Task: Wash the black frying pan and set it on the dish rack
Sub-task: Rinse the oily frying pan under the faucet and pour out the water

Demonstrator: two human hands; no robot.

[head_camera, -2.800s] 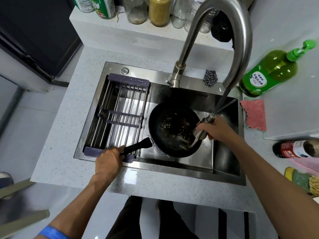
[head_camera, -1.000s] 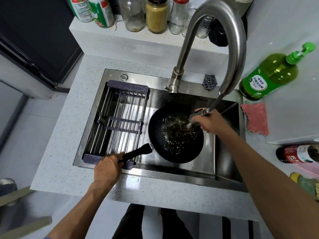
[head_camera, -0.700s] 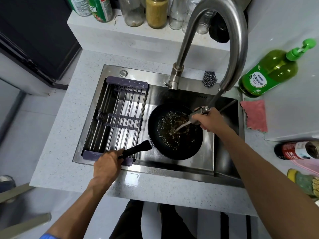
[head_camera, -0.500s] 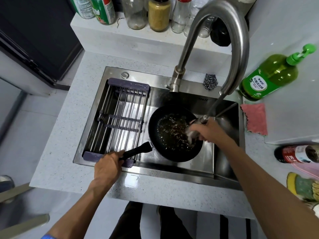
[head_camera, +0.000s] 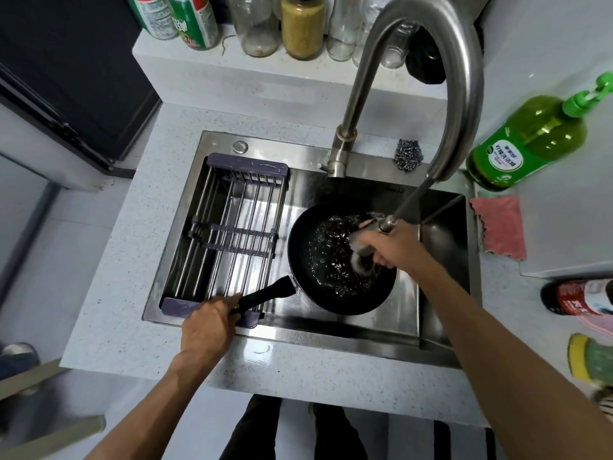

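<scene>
two hands are at work on the rinse. the black frying pan [head_camera: 341, 260] sits in the sink [head_camera: 441, 293], just right of the dish rack [head_camera: 232, 227] that spans the sink's left part. the left hand [head_camera: 209, 323] has its fingers curled round the pan handle [head_camera: 265, 295] at the near end. the right hand [head_camera: 391, 247] grips the pull-out spray head [head_camera: 386, 224] of the faucet [head_camera: 457, 78], aimed down into the pan, where water churns and glitters.

this looks like the washing step, with the placing on the rack not yet done. the next move probably calls for tipping the water out by the handle, with a firm hold, since a wet pan full of water is heavy and slippery.

the nozzle end is blurred, so how the right fingers lie on it is hard to read, and a pale smear beneath them could be spray or a scrubber; i cannot tell. the pan bottom is masked by water, so any remaining dirt is hidden.
</scene>
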